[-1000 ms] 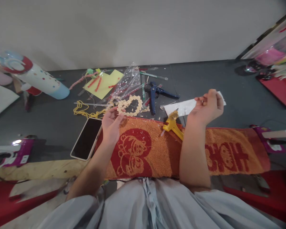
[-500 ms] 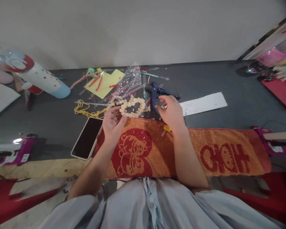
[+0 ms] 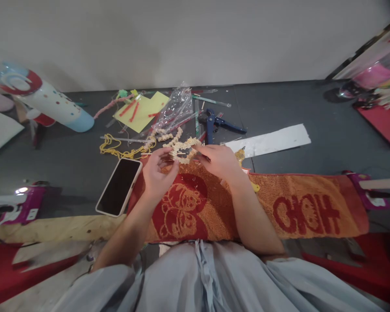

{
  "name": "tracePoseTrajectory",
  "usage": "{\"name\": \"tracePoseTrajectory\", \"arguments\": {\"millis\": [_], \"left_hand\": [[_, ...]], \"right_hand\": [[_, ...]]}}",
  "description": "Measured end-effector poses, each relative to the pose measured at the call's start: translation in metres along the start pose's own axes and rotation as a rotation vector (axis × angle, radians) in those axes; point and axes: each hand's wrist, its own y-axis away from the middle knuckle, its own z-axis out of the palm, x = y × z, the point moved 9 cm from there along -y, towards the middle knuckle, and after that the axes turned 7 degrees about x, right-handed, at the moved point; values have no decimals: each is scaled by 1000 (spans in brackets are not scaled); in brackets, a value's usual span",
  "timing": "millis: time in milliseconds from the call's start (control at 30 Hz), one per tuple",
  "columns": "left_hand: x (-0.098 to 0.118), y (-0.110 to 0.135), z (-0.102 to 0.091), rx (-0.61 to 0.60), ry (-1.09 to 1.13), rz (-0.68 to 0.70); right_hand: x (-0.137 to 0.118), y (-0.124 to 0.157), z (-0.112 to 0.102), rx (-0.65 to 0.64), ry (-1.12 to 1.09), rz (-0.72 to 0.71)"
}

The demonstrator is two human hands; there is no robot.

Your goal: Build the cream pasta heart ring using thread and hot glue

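A cream-coloured beaded loop (image 3: pixel 184 159), bumpy like a strung chain, is held between my two hands above the far edge of an orange-red towel (image 3: pixel 221 212). My left hand (image 3: pixel 159 169) is closed on the loop's left side. On its right side, the fingers of my right hand (image 3: pixel 216 161) are closed too. Just behind lie more cream beaded pieces (image 3: pixel 165 136). Beyond my right hand rests a blue-handled cutter (image 3: pixel 210 125). A yellow item (image 3: pixel 255 187) shows partly from behind my right wrist.
A phone (image 3: pixel 118 187) lies left of the towel, near yellow cord (image 3: pixel 112 148). Farther back are yellow paper (image 3: pixel 143 112) and clear plastic wrap (image 3: pixel 177 106). A white strip (image 3: pixel 276 141) lies right, and a dotted bottle (image 3: pixel 61 106) stands at the left.
My right hand has moved left and toward me, from beside the blue cutter to the beaded loop. The loop has tilted, and the yellow item by my right wrist has shifted right.
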Motion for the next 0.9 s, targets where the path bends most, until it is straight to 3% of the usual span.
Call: {"name": "tracePoseTrajectory", "arguments": {"millis": [333, 533, 733, 900], "left_hand": [[10, 4, 2, -45, -149, 85], [4, 3, 2, -20, -27, 18], [-15, -4, -3, 44, 212, -170], [-33, -5, -5, 97, 339, -369]], "right_hand": [[-3, 0, -2, 38, 39, -111], [-5, 2, -16, 231, 54, -165], [28, 10, -53, 530, -63, 48], [63, 19, -70, 653, -91, 280]]}}
